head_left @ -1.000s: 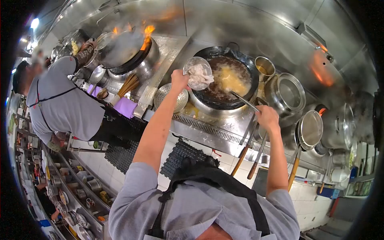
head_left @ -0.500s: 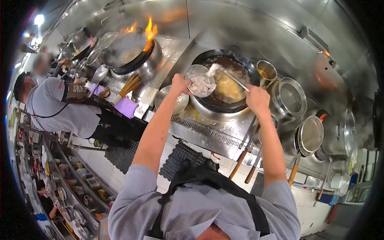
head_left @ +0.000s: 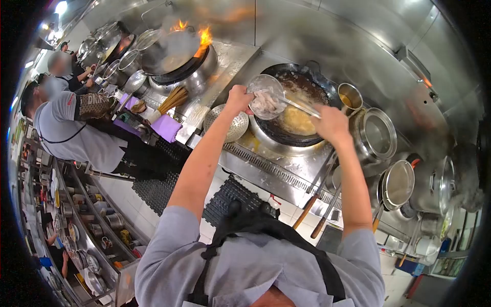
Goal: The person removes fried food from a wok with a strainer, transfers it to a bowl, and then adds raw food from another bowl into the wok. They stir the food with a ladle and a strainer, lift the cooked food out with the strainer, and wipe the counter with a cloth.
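My left hand [head_left: 239, 99] grips the rim of a clear bowl [head_left: 263, 82], tilted over the left side of a black wok [head_left: 322, 82]. Pale strips of raw-looking meat [head_left: 267, 105] lie in the bowl. In my right hand [head_left: 331, 124] are metal tongs [head_left: 303, 106], held closed around the upper end, with the tips reaching into the bowl. Brown liquid with a yellow, foaming patch [head_left: 296, 122] fills the wok below. A perforated strainer [head_left: 225, 125] sits beneath my left forearm.
Flames [head_left: 204, 38] rise beside a second, steaming wok [head_left: 166, 59] at left. A co-worker [head_left: 84, 128] stands there near a bamboo brush [head_left: 174, 99] and purple cloth [head_left: 165, 128]. To the right are a metal cup [head_left: 351, 94], a steel pot [head_left: 379, 133] and strainers [head_left: 399, 184].
The tongs, which held a pale piece over the wok, have moved left into the bowl. The bowl now tilts differently and sits slightly higher. The camera view has shifted a little.
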Action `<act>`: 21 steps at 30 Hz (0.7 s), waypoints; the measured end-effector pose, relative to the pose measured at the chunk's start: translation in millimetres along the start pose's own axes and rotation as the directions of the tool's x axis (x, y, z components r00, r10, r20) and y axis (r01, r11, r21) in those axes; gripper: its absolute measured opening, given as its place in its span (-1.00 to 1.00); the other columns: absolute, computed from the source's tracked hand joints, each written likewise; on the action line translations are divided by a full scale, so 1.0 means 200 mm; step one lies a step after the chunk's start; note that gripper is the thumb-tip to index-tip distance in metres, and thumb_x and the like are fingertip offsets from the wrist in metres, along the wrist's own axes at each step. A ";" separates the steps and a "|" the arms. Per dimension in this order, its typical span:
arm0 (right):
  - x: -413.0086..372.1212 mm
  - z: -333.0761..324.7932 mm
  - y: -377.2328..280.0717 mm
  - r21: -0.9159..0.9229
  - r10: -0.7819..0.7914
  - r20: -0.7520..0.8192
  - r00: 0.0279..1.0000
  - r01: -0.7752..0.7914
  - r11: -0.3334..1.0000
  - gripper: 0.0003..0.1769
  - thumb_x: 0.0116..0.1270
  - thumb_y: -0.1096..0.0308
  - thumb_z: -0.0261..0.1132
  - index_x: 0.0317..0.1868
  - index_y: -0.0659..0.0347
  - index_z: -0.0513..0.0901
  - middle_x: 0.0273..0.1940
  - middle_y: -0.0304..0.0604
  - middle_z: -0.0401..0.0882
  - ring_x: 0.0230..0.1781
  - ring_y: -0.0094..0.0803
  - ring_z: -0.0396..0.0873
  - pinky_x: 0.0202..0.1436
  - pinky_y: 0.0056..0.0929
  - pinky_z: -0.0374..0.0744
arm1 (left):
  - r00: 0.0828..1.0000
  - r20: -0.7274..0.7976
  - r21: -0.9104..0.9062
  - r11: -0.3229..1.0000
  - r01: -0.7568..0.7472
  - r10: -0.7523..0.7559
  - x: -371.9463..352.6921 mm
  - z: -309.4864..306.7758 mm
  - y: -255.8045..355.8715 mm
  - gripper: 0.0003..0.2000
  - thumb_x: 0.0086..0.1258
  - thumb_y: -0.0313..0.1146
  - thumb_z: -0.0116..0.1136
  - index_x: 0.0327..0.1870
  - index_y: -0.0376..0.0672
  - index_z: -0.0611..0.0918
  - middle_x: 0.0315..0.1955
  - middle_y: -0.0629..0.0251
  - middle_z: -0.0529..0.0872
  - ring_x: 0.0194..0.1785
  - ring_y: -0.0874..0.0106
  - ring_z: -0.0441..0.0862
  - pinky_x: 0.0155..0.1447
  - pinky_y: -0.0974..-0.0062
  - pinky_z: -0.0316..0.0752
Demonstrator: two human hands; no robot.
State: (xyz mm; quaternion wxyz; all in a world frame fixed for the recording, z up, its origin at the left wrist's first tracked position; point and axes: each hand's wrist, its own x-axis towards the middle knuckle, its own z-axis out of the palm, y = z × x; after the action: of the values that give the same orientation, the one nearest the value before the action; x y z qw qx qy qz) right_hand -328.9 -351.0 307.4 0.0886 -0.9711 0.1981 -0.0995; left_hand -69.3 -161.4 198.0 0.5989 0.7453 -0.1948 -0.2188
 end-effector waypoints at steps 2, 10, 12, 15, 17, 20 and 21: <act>0.02 0.08 -0.05 -0.100 0.056 0.149 0.987 -0.041 0.994 -0.65 0.29 0.20 0.27 0.05 0.09 0.69 -0.15 0.10 0.70 -0.10 0.04 0.67 0.05 -0.04 0.58 | 1.000 -0.019 0.044 0.999 0.003 -0.002 -0.02 0.00 0.04 -0.81 0.14 -0.50 0.19 -0.47 -0.55 0.59 -0.58 -0.03 0.66 -0.60 0.16 0.72 -0.57 0.24 0.68; 0.10 0.21 0.23 0.028 0.151 0.023 0.988 -0.152 0.988 -0.62 0.30 0.19 0.26 0.07 0.15 0.68 -0.08 0.15 0.69 -0.04 0.08 0.65 0.07 -0.05 0.58 | 0.993 -0.121 0.057 0.998 0.003 0.004 0.01 -0.14 -0.09 -0.82 0.11 -0.50 0.18 -0.48 -0.54 0.61 -0.61 -0.07 0.66 -0.63 0.16 0.70 -0.59 0.28 0.63; 0.07 0.16 0.13 0.036 0.120 0.057 0.991 -0.122 0.992 -0.63 0.29 0.20 0.27 0.09 0.07 0.68 -0.09 0.10 0.70 -0.05 0.06 0.65 0.06 -0.04 0.57 | 0.995 -0.101 0.050 0.999 0.010 -0.005 -0.02 -0.14 -0.05 -0.82 0.13 -0.52 0.15 -0.43 -0.56 0.60 -0.60 -0.06 0.66 -0.65 0.18 0.69 -0.61 0.29 0.62; 0.03 0.08 -0.10 -0.004 0.036 0.128 0.991 -0.035 0.999 -0.65 0.28 0.22 0.28 0.07 0.02 0.70 -0.13 0.07 0.71 -0.10 0.05 0.66 0.01 -0.03 0.58 | 0.996 -0.080 0.105 0.994 -0.024 0.033 -0.01 -0.14 -0.07 -0.82 0.17 -0.57 0.08 -0.32 -0.59 0.60 -0.56 -0.04 0.66 -0.68 0.22 0.66 -0.66 0.31 0.59; 0.07 0.22 -0.11 -0.165 -0.035 0.161 0.986 0.061 0.984 -0.66 0.29 0.22 0.27 0.06 0.02 0.70 -0.15 0.06 0.71 -0.11 0.05 0.67 -0.02 -0.03 0.58 | 0.997 -0.081 0.101 0.995 -0.010 0.018 0.01 -0.12 -0.06 -0.81 0.17 -0.58 0.07 -0.30 -0.58 0.60 -0.55 -0.04 0.67 -0.69 0.22 0.65 -0.67 0.32 0.58; 0.04 0.18 -0.07 -0.086 -0.004 0.091 0.996 0.012 0.996 -0.73 0.30 0.22 0.25 -0.02 -0.02 0.72 -0.17 0.05 0.71 -0.14 0.04 0.67 -0.03 -0.03 0.58 | 0.987 -0.117 0.117 0.989 -0.092 0.105 0.01 -0.14 -0.06 -0.82 0.13 -0.54 0.10 -0.51 -0.57 0.59 -0.64 -0.05 0.64 -0.66 0.15 0.69 -0.61 0.30 0.61; 0.01 0.17 -0.05 -0.046 0.004 0.068 0.998 -0.001 0.999 -0.74 0.31 0.22 0.25 -0.03 -0.02 0.73 -0.16 0.05 0.71 -0.14 0.04 0.67 -0.03 -0.03 0.58 | 0.988 -0.133 0.065 0.996 -0.063 0.071 0.01 -0.15 -0.07 -0.82 0.13 -0.54 0.10 -0.50 -0.57 0.59 -0.65 -0.05 0.64 -0.66 0.15 0.69 -0.61 0.30 0.61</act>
State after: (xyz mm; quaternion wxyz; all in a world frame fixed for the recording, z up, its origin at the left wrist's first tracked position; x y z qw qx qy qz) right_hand -315.7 -338.1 276.9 0.0730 -0.9754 0.1985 -0.0615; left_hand -50.3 -135.3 190.4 0.5948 0.7694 -0.1853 -0.1413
